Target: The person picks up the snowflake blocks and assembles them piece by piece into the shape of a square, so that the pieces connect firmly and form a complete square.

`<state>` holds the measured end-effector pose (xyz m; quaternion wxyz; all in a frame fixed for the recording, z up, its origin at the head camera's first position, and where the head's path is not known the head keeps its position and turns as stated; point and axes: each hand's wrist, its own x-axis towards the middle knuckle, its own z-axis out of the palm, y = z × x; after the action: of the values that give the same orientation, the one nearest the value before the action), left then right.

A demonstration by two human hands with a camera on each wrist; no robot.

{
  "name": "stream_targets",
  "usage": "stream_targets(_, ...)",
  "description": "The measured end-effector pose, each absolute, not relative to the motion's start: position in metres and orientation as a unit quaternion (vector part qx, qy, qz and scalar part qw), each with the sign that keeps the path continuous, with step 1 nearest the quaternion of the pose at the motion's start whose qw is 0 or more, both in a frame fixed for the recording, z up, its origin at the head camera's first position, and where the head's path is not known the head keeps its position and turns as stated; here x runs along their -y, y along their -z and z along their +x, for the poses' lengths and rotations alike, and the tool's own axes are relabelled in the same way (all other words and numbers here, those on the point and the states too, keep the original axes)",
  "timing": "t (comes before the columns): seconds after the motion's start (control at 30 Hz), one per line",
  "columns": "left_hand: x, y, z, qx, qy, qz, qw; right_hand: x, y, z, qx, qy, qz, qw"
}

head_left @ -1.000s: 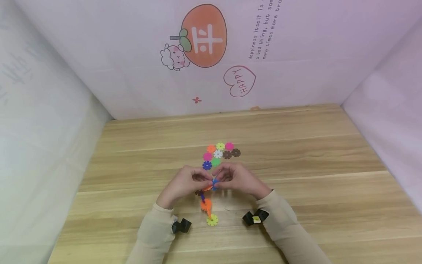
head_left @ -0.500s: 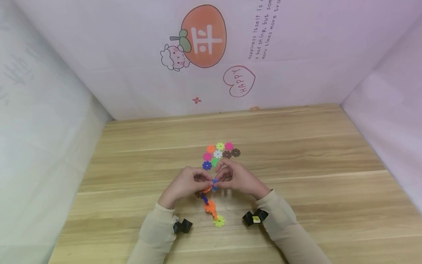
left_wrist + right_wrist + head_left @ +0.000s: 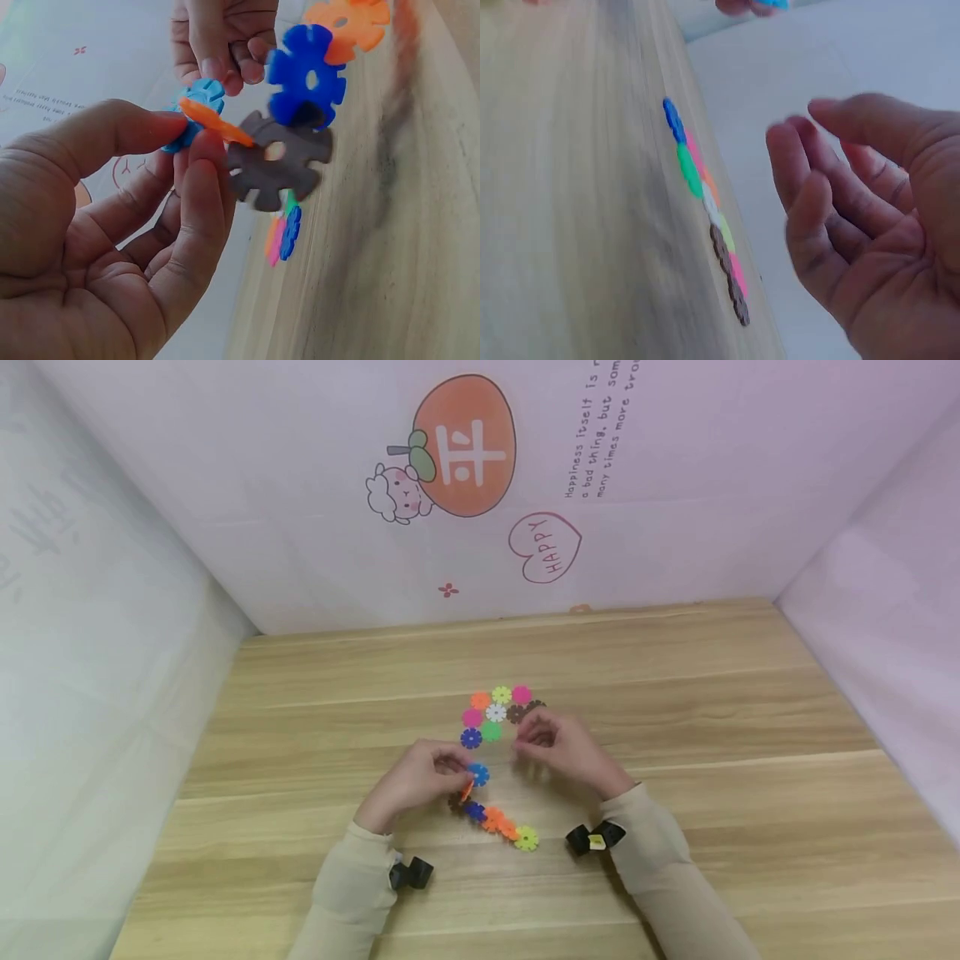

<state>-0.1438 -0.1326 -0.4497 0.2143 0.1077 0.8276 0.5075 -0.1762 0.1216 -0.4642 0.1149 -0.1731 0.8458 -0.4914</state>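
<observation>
My left hand (image 3: 420, 779) pinches a chain of notched plastic discs at its light blue disc (image 3: 480, 775), between thumb and fingertips. An orange disc (image 3: 214, 121) slots into the blue one, followed by a brown disc (image 3: 279, 161) and a dark blue disc (image 3: 309, 75). Beyond these, in the head view, come two orange discs (image 3: 492, 819) and a yellow disc (image 3: 527, 838) at the chain's free end. To the right, my right hand (image 3: 573, 750) is apart from the chain. Its fingers are loosely bent, and nothing shows between them in the right wrist view.
Several loose notched discs lie flat in a cluster ahead of the hands, among them a white disc (image 3: 496, 713), a green disc (image 3: 491, 732) and a dark blue one (image 3: 471, 738). The wooden table (image 3: 300, 718) is bordered by white printed cloth (image 3: 322, 560).
The right hand has let go of the light blue disc and moved right, toward the loose discs. The chain's yellow end has swung right and slightly forward. The left hand keeps its hold.
</observation>
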Motion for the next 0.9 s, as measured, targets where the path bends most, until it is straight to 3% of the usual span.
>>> stream_targets(0.33,0.136,0.452,-0.145,-0.828,-0.505,0.103,0.223,-0.128,0.467,-0.19,-0.898,0.421,-0.13,0.017)
stream_targets(0.9,0.144,0.45,-0.144,-0.84,-0.481,0.098,0.232,-0.09,0.472,-0.196,-0.916,0.347,-0.192,0.067)
